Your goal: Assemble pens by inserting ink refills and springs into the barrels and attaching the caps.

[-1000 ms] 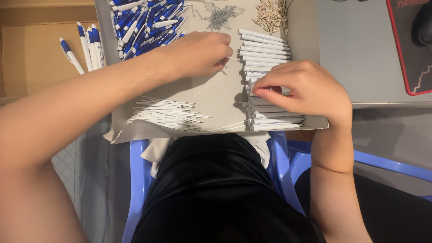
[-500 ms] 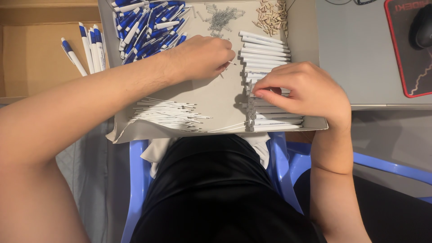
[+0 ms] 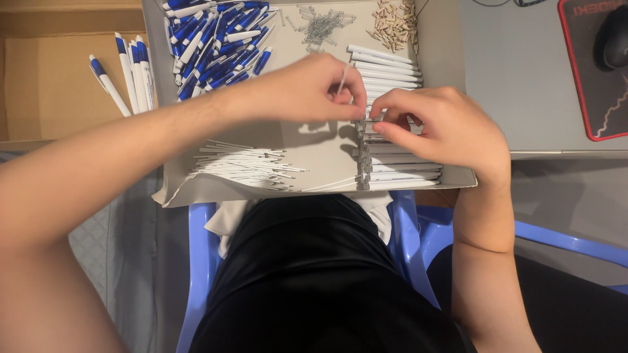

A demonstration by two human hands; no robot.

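I log a flat grey cardboard tray (image 3: 314,171) on the lap, carrying a stacked column of smooth white pen barrels (image 3: 399,163), a heap of glossy blue-and-white pens (image 3: 216,46), thin white refills (image 3: 242,167) and tiny wire springs (image 3: 320,26). My left hand (image 3: 307,88) pinches one slender white refill (image 3: 343,73) upright above the column; my right hand (image 3: 445,124) grips a barrel atop the stack.

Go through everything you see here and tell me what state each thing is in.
Left hand: pinching a thin white refill.
Right hand: fingers on the white pen barrels, stacked in a row.
Blue-and-white pens: heaped loosely.
Refill pile: lying flat on the tray.
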